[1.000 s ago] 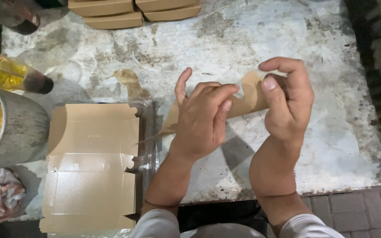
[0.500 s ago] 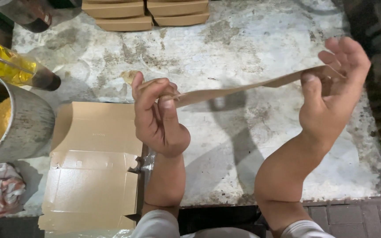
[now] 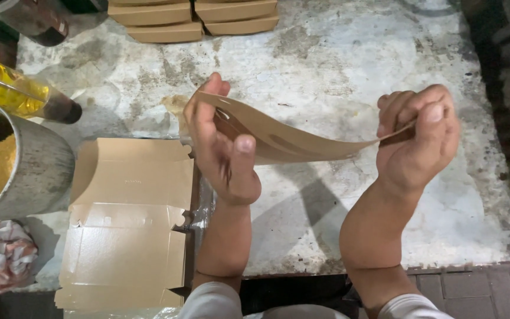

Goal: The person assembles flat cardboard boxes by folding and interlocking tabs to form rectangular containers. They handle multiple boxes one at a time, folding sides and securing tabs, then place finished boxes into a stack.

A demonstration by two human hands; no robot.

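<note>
Holding a flat brown cardboard blank (image 3: pixel 290 139) in the air above the worn table (image 3: pixel 337 59), left hand (image 3: pixel 219 147) clamped on one end, right hand (image 3: pixel 420 142) pinching the other (stack of flat blanks (image 3: pixel 128 218) lies left); grip near corners likely keeps folds clean

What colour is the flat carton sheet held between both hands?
Plain kraft brown, unprinted, on the carton sheet held between left hand and right hand; head view.
</note>
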